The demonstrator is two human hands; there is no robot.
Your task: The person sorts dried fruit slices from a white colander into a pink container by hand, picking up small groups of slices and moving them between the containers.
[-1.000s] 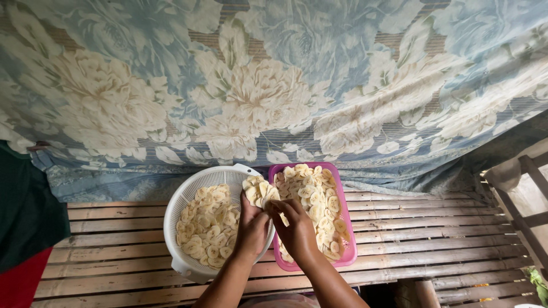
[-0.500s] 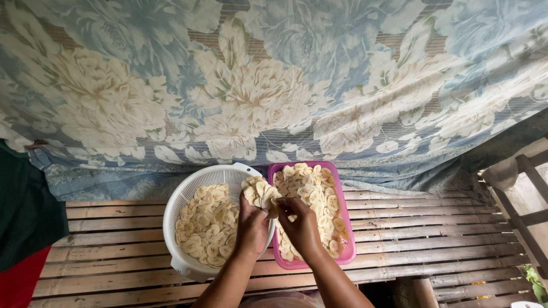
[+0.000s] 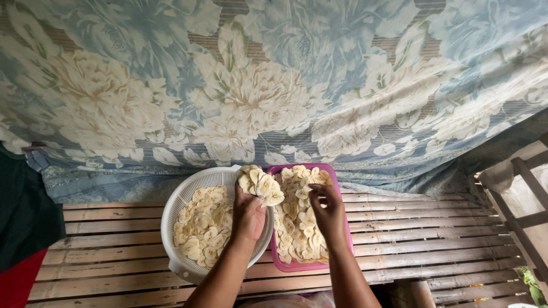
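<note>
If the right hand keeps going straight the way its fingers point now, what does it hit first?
The right hand points away from the body over the pink tray. It would probably meet the slices piled at the tray's far end first, then the flowered cloth; depth is unclear.

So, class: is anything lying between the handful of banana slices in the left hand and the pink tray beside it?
Nothing visible. The left hand holds the banana slices at the pink tray edge; the right hand hovers over the tray, not between.
</note>
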